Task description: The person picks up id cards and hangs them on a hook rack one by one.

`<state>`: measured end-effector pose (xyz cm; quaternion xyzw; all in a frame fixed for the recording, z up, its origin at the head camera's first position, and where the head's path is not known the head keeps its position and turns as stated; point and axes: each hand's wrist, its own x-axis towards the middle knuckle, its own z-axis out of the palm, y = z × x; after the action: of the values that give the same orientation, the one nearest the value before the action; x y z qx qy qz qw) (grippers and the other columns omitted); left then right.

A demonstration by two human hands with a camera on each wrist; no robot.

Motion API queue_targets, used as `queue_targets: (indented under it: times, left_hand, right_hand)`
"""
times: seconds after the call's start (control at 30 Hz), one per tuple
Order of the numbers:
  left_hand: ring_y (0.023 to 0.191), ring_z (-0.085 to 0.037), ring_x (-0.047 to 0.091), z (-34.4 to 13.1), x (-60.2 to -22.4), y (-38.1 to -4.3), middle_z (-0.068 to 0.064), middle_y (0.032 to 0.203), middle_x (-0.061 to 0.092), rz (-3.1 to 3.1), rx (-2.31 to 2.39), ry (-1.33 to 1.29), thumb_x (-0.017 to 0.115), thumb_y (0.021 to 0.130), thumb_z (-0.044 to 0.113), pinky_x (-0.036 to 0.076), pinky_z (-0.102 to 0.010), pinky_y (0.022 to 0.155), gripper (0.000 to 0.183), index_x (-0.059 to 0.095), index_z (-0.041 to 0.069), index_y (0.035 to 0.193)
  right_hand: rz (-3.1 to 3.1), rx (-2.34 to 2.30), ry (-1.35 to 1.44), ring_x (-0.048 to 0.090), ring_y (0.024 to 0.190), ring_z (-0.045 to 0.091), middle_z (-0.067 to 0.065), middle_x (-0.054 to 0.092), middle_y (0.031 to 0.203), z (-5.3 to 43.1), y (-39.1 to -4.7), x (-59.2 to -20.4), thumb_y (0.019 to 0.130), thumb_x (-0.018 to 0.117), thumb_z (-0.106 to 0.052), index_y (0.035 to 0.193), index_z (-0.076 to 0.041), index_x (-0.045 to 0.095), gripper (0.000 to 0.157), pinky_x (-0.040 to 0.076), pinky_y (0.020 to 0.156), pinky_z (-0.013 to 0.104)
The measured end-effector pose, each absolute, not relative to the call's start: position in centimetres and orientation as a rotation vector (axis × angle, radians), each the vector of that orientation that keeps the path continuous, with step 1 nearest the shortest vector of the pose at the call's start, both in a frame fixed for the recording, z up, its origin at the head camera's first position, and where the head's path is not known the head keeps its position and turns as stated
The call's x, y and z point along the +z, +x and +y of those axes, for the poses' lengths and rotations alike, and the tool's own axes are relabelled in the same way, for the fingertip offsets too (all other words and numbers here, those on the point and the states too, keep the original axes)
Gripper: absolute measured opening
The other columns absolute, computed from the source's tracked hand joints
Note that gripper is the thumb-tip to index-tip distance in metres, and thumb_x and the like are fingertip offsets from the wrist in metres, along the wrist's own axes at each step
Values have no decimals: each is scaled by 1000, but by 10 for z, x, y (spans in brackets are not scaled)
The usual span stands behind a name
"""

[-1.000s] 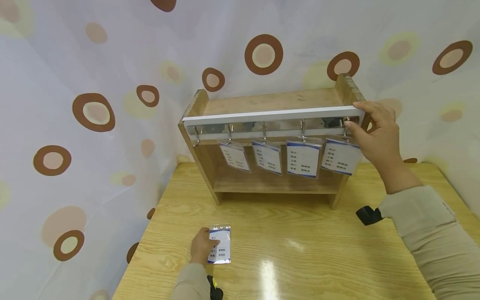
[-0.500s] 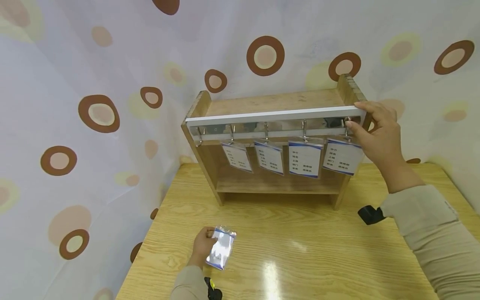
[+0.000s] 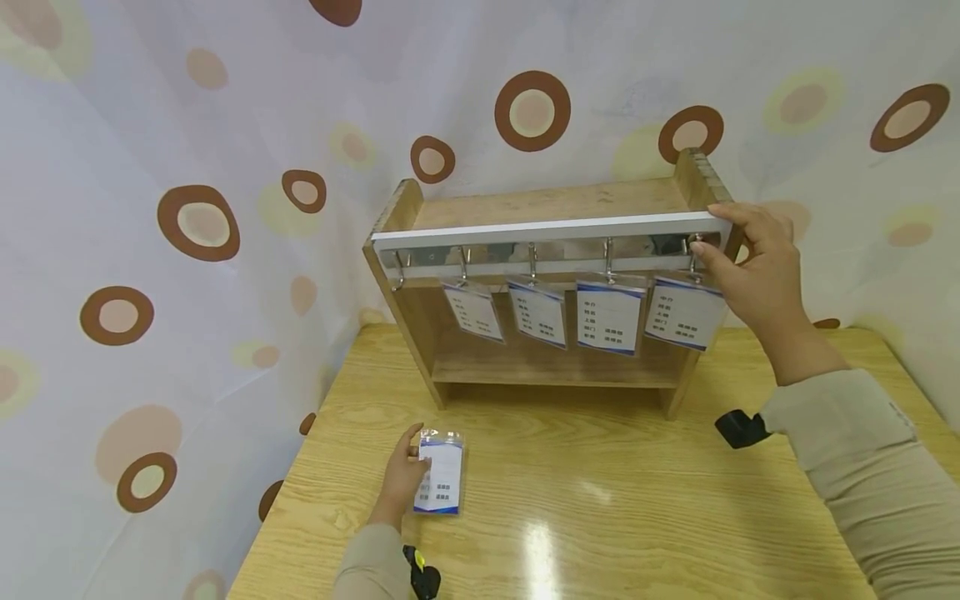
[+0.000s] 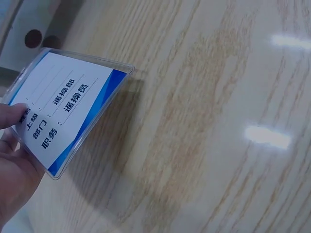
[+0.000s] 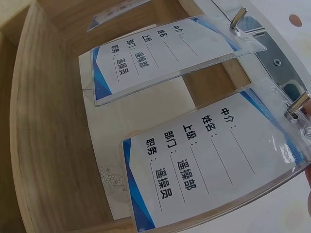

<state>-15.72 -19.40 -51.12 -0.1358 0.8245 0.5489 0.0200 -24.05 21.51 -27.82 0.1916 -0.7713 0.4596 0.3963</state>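
My left hand [image 3: 402, 477] pinches a clear-sleeved badge card [image 3: 444, 479] by its left edge, thumb on the front. In the left wrist view this badge card [image 4: 68, 104] is tilted above the table and casts a shadow. My right hand [image 3: 761, 271] grips the right end of the white hook rail [image 3: 555, 228], thumb at the front beside the rightmost hook and fingers over the top. Several similar badges [image 3: 609, 319] hang from the rail's hooks; the leftmost hook [image 3: 397, 275] is bare. In the right wrist view, two hanging badges [image 5: 209, 160] show closely.
The rail runs across the front of a wooden shelf unit [image 3: 555, 372] standing on a wood-grain table [image 3: 600, 500]. Behind and to the left is a wall covering [image 3: 300, 100] with brown circles. Black wrist straps show by both sleeves.
The left hand has tilted the badge, then moved it slightly forward and turned it upright towards the shelf unit. The right hand keeps its place on the rail.
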Motion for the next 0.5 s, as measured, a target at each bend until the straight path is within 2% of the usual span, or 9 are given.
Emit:
queue_targets:
  times: [0.23,0.4,0.5]
  left_hand:
    - [74,-20,49,-192,-496,-166,-14,97,43,2468,1836,-390,49,81,-7,44,-29,61,56,33,14,131]
    - [81,-22,50,-190,-483,-168,-18,112,42,2418,1917,-364,48,83,-6,45,-31,64,57,28,13,132]
    - [81,-23,54,-187,-474,-169,-18,109,47,2425,1980,-357,48,82,-6,47,-33,64,55,30,11,131]
  right_hand:
    - [-1985,1172,446,31,86,1,-24,44,88,216,-242,-279,68,63,15,105,6,55,39,25,68,16]
    - [-1958,1155,498,34,70,0,-24,45,84,214,-240,-277,66,64,17,102,9,55,38,19,82,22]
    - [-1946,1161,513,35,63,1,-24,46,88,214,-241,-277,65,64,17,101,10,55,38,16,86,25]
